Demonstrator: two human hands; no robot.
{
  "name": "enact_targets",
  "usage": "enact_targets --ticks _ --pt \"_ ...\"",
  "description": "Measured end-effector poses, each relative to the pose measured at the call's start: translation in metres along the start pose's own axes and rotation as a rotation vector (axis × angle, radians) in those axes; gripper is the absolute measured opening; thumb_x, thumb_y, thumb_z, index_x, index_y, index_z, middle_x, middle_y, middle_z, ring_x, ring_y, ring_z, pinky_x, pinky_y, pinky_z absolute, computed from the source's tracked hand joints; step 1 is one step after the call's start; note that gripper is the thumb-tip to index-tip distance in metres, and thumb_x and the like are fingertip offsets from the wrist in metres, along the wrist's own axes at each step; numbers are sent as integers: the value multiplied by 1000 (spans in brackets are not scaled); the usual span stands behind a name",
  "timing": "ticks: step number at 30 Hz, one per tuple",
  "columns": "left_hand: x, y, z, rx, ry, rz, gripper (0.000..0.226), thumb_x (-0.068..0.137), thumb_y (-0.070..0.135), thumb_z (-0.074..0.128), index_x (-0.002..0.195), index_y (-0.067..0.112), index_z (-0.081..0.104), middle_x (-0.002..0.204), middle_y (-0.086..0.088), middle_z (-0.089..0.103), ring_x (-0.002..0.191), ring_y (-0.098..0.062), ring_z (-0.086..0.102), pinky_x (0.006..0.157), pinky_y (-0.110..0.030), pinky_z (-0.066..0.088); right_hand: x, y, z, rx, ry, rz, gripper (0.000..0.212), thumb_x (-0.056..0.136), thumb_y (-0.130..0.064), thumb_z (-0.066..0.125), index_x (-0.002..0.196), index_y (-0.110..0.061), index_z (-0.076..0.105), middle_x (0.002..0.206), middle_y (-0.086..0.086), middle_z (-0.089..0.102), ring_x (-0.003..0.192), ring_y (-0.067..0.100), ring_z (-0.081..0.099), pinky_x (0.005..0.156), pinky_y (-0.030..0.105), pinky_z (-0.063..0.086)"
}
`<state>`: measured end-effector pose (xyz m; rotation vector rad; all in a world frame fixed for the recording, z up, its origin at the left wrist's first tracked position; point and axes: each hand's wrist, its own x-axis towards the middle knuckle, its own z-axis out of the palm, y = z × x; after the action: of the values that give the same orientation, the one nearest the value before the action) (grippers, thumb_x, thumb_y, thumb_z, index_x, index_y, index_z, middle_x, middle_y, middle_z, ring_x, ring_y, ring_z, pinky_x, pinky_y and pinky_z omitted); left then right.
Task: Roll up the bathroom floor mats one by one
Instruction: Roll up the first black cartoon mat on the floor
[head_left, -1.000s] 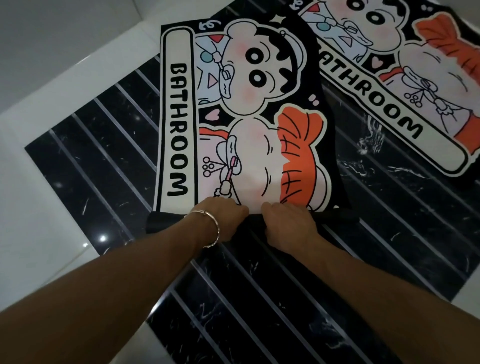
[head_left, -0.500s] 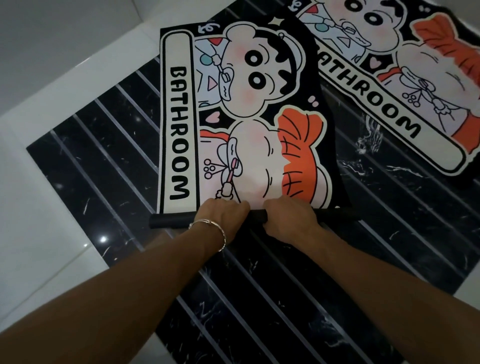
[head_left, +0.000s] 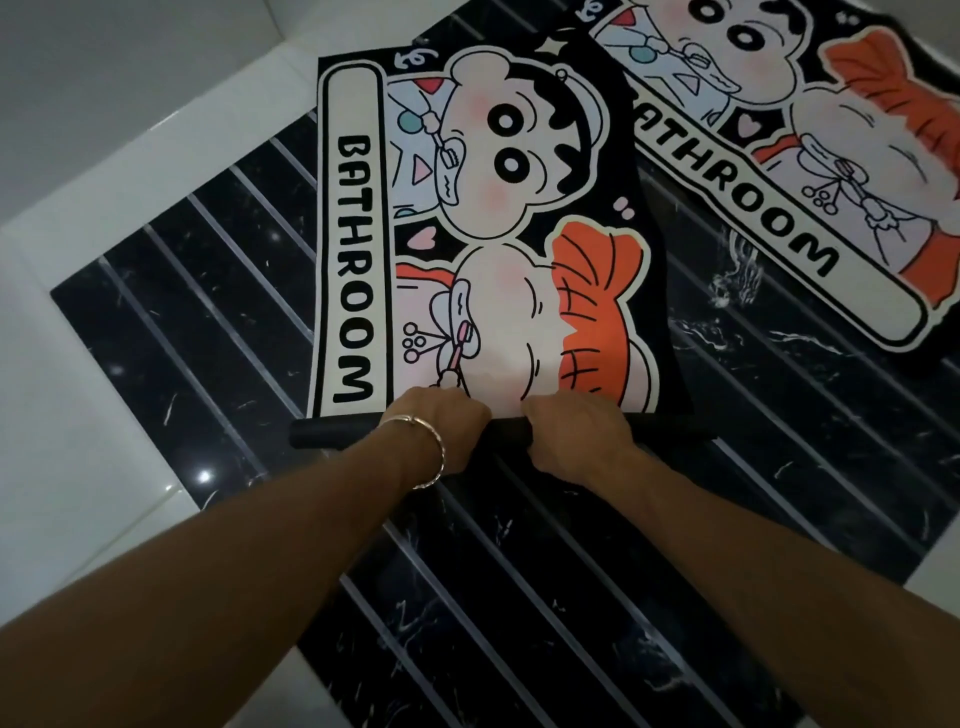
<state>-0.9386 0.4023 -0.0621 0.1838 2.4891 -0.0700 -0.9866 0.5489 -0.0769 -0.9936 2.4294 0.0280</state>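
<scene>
The near mat (head_left: 358, 260) is lying printed side up on the dark striped floor (head_left: 208, 338). Its long side is running away from me, and the word BATHROOM is running down its left border. Its near end is turned up into a thin black roll (head_left: 322, 435), which is lying across the floor from left to right and sticking out past my hands on both sides.

I am holding this roll at its middle with both hands side by side, a small gap between them. My left hand (head_left: 441, 421) is gripping it just left of centre, knuckles up, fingers curling over the top of the roll toward the printed face. My right hand (head_left: 576, 431) is doing the same just right of centre. The fingertips are tucking out of sight, so I cannot tell how far round they reach. Both forearms are reaching in from the near edge and converging on the roll. A thin silver bracelet (head_left: 436, 457) is sitting on my left wrist.

The flat part of the mat is stretching away from my knuckles, its far left corner lying on the white tiles (head_left: 78, 415) that border the dark floor. The far mat (head_left: 779, 156), with the same print, is lying flat to the far right at an angle. The near mat's far right corner is overlapping it.
</scene>
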Motion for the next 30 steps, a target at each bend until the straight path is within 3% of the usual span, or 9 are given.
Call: enact_targets --ticks 3,5,10,15,17,20,23,27,30 --pt "5 -6 -5 -114 -55 21 23 90 23 55 112 18 61 109 -9 63 102 -28 60 76 -31 44 -8 4 11 -105 199 -78 31 72 -19 73 97 -12 55 86 6 60 75 26 57 60 29 32" --pt "5 -9 -5 -163 -44 26 24 88 22 56 112 18 59 107 -9 63 101 -28 60 73 -29 42 -10 7 13 -151 243 -90 36 68 -20 76 97 -11 58 86 8 62 76 27 60 62 34 37" --pt "-6 -3 5 -107 57 7 48 90 28 53 129 16 29 107 -9 60 92 -31 62 67 -34 40 -2 9 1 -18 21 -93 15 90 -26 52 99 -14 54 94 5 62 74 22 54 59 29 33" --pt "-9 -2 11 -11 229 23 32 95 26 46 124 19 34 109 -5 57 92 -26 60 64 -33 37 9 11 -13 102 -113 -50 8 87 -25 51 80 -23 49 83 0 58 71 19 50 56 26 31" --pt "-6 -1 8 -7 156 13 27 95 23 46 120 18 39 106 -6 61 93 -27 62 66 -33 38 5 9 -11 68 -57 -58 4 86 -24 54 88 -20 53 88 2 61 75 20 52 53 25 27" --pt "2 -4 -2 -83 21 18 31 93 24 51 123 17 47 110 -12 60 100 -31 60 75 -36 44 -5 7 2 -53 110 -70 22 83 -23 59 103 -15 53 99 4 58 92 24 54 73 31 34" --pt "3 -6 -7 -93 4 21 33 92 25 52 123 16 48 112 -13 58 101 -31 59 73 -34 42 -7 7 4 -87 196 -65 25 77 -21 68 97 -13 55 89 6 59 84 27 57 72 35 38" --pt "-7 2 7 -14 191 -16 33 93 29 49 121 17 39 113 -5 52 100 -25 56 66 -32 35 6 8 -13 34 -103 -29 16 87 -25 54 98 -14 55 96 6 62 82 23 56 60 28 32" --pt "-5 1 7 -36 184 -89 26 93 28 49 117 17 45 109 -5 57 97 -25 59 67 -33 35 16 7 -25 63 -188 -15 10 85 -24 54 93 -18 53 99 6 60 78 20 48 60 27 35"
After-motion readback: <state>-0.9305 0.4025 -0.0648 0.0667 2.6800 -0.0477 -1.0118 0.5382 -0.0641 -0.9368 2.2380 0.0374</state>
